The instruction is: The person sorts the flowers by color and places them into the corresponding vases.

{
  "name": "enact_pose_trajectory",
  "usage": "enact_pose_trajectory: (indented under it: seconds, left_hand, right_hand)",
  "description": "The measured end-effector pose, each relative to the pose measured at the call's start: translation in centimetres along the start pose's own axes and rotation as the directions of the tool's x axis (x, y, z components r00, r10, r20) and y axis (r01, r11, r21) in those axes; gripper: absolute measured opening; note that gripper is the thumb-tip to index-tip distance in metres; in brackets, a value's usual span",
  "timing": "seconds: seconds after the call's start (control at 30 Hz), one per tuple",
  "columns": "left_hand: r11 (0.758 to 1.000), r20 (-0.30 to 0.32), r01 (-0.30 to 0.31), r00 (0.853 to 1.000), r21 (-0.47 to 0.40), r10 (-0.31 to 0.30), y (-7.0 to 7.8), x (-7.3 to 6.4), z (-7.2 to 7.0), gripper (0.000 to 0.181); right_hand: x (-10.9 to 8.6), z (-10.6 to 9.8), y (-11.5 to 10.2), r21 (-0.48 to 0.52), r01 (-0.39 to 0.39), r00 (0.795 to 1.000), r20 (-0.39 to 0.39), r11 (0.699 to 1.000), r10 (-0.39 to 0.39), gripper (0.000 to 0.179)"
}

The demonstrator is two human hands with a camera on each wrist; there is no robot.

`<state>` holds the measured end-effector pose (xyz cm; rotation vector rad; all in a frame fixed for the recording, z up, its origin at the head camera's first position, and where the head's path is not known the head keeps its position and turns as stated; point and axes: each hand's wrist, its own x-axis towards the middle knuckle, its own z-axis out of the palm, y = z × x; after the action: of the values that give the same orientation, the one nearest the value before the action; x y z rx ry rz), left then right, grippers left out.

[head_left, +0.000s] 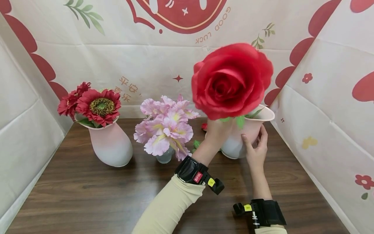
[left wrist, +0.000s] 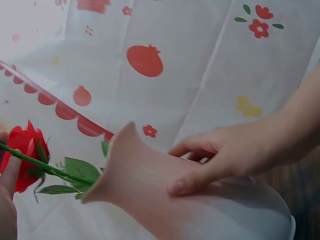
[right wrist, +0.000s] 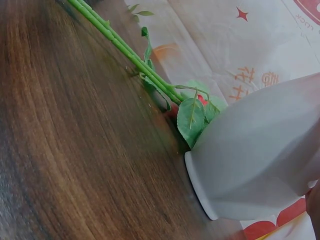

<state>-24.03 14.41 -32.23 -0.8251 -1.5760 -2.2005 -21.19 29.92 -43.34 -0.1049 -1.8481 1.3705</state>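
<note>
My left hand [head_left: 217, 131] holds a red rose [head_left: 230, 81] by its green stem [left wrist: 65, 175], which runs toward the mouth of a pink-and-white vase [head_left: 232, 143]. The big bloom hides part of that hand and of the vase's rim. My right hand [head_left: 257, 148] grips the vase's side, thumb toward the front and fingers round the far side. Leaves [left wrist: 80, 172] show at the mouth in the left wrist view, and a red bloom [left wrist: 30, 160] appears behind the stem there.
Green stems with leaves [right wrist: 120, 47] lie on the wooden table [head_left: 131, 201] behind the vase. Mid-table, pink flowers [head_left: 169, 126] stand in a small pale vase [head_left: 165, 156]. Another pink-and-white vase [head_left: 111, 146] at left holds dark red flowers [head_left: 100, 107]. Printed cloth walls [head_left: 166, 61] enclose the table.
</note>
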Motion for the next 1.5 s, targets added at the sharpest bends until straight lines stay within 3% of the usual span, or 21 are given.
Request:
enact_pose_trajectory:
  seconds: [0.07, 0.13, 0.27, 0.33, 0.4, 0.5, 0.6, 0.7, 0.77, 0.8, 0.87, 0.93, 0.97, 1.0, 1.13, 1.27, 1.4, 1.47, 1.5]
  left_hand:
    - [0.999, 0.024, -0.023, 0.999, 0.027, 0.022, -0.5, 0.4, 0.2, 0.033]
    - [0.992, 0.035, -0.061, 0.998, 0.112, 0.057, -1.0, 0.8, 0.3, 0.029]
    - [0.948, 0.068, -0.121, 0.992, 0.295, 0.106, -1.6, 1.4, 0.6, 0.024]
    - [0.911, 0.08, -0.142, 0.989, 0.388, 0.121, -1.5, 2.0, 0.8, 0.02]
    - [0.882, 0.095, -0.122, 0.992, 0.456, 0.088, -1.2, 2.7, 1.2, 0.02]
    - [0.832, 0.098, -0.034, 0.995, 0.553, -0.025, -0.6, 3.7, 2.0, 0.018]
    - [0.743, 0.089, 0.063, 0.983, 0.666, -0.162, -0.6, 4.4, 2.6, 0.016]
    - [0.607, 0.075, 0.108, 0.961, 0.787, -0.268, -1.3, 4.7, 2.9, 0.018]
    - [0.522, 0.088, 0.115, 0.933, 0.845, -0.348, -1.8, 4.8, 2.6, 0.031]
    - [0.499, 0.102, 0.12, 0.913, 0.858, -0.394, -2.0, 4.8, 2.3, 0.041]
    - [0.487, 0.145, 0.129, 0.862, 0.864, -0.486, -2.4, 4.8, 1.6, 0.062]
    - [0.505, 0.168, 0.183, 0.804, 0.843, -0.571, -2.9, 4.5, 0.6, 0.08]
    - [0.521, 0.172, 0.217, 0.783, 0.826, -0.598, -3.2, 4.4, 0.1, 0.085]
    - [0.529, 0.168, 0.245, 0.771, 0.812, -0.614, -3.6, 4.2, -0.4, 0.088]
    - [0.539, 0.104, 0.361, 0.753, 0.761, -0.65, -5.1, 3.0, -2.1, 0.087]
    - [0.495, 0.023, 0.424, 0.742, 0.759, -0.67, -6.5, 1.7, -3.4, 0.085]
    - [0.437, -0.029, 0.427, 0.741, 0.792, -0.671, -8.0, 0.5, -4.7, 0.078]
    - [0.425, -0.043, 0.443, 0.731, 0.789, -0.681, -8.9, 0.0, -5.3, 0.076]
    - [0.426, -0.048, 0.44, 0.737, 0.791, -0.674, -9.4, -0.3, -5.5, 0.072]
  right_hand:
    - [0.0, 0.0, 0.0, 0.001, 0.005, 1.0, -0.004, 1.0, -0.005, 0.068]
    - [0.0, 0.0, 0.0, 0.0, 0.005, 1.0, -0.006, 1.0, -0.005, 0.068]
    - [-0.1, 0.0, 0.0, -0.008, -0.008, 1.0, -0.003, 1.0, 0.008, 0.068]
    - [-0.1, 0.1, 0.0, -0.015, -0.018, 1.0, 0.001, 1.0, 0.018, 0.068]
    - [-0.1, 0.1, -0.1, -0.019, -0.028, 1.0, 0.005, 0.999, 0.028, 0.068]
    - [-0.1, -0.1, -0.1, -0.015, -0.049, 0.999, 0.009, 0.999, 0.049, 0.069]
    - [-0.2, -0.1, 0.0, -0.016, -0.056, 0.998, 0.009, 0.998, 0.056, 0.069]
    - [-0.3, 0.0, 0.2, -0.015, -0.04, 0.999, 0.006, 0.999, 0.04, 0.068]
    - [-0.4, 0.1, 0.3, -0.002, -0.02, 1.0, 0.006, 1.0, 0.02, 0.067]
    - [-0.4, 0.2, 0.4, 0.01, -0.004, 1.0, 0.005, 1.0, 0.004, 0.067]
    - [-0.3, 0.3, 0.5, 0.027, 0.027, 1.0, 0.002, 0.999, -0.027, 0.066]
    - [-0.2, 0.4, 0.5, 0.028, 0.048, 0.999, -0.001, 0.998, -0.048, 0.066]
    - [-0.2, 0.4, 0.5, 0.025, 0.057, 0.998, -0.003, 0.998, -0.057, 0.066]
    - [-0.1, 0.3, 0.5, 0.023, 0.062, 0.998, -0.005, 0.998, -0.062, 0.066]
    - [-0.1, 0.2, 0.3, 0.006, 0.046, 0.999, 0.005, 0.999, -0.046, 0.067]
    - [-0.1, 0.1, 0.2, 0.005, 0.026, 1.0, 0.008, 1.0, -0.026, 0.068]
    - [-0.2, 0.1, 0.1, 0.004, 0.014, 1.0, 0.006, 1.0, -0.014, 0.068]
    - [-0.2, 0.1, 0.0, 0.001, 0.011, 1.0, 0.006, 1.0, -0.011, 0.068]
    - [-0.2, 0.1, 0.0, -0.002, 0.009, 1.0, 0.005, 1.0, -0.009, 0.068]
